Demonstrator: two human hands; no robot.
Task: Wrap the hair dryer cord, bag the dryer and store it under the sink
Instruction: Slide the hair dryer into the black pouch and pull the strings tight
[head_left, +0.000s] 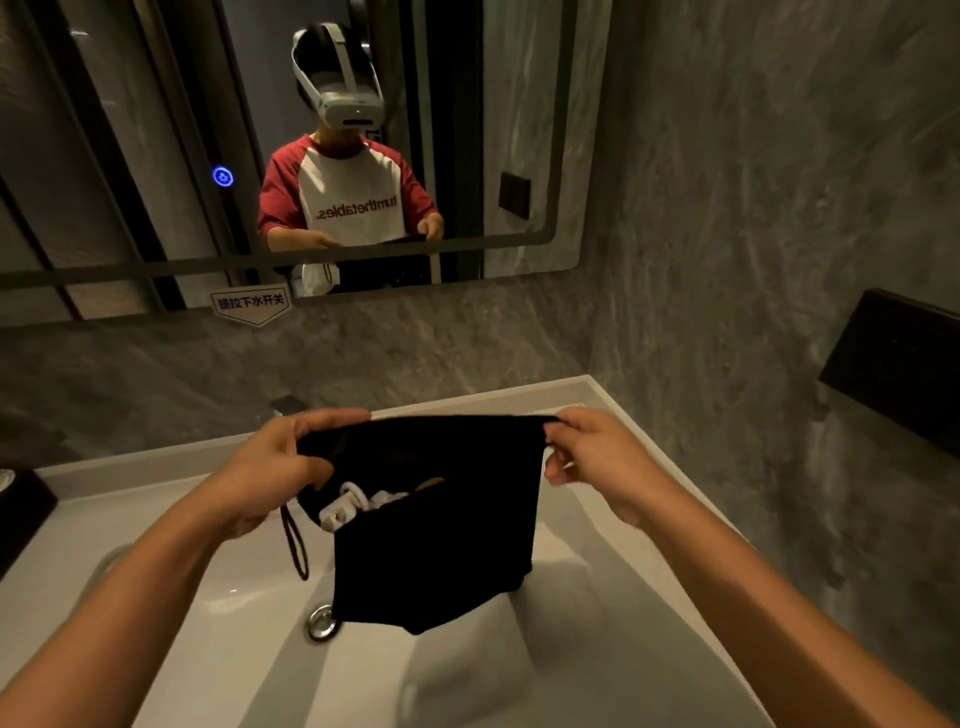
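Grip: our left hand (275, 467) and right hand (592, 457) pinch the bag (441, 545) rim, taut between them.
Load: white cord (353, 504) inside, nearer left; bag hangs over sink (156, 597).

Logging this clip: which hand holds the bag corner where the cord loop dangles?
The left hand; the loop hangs below it over the sink. The right hand pinches the opposite corner of the bag, with no long loop beneath.

Grey marbled walls (727, 208), framed mirror (130, 156) — dim light, black wall box (893, 358)
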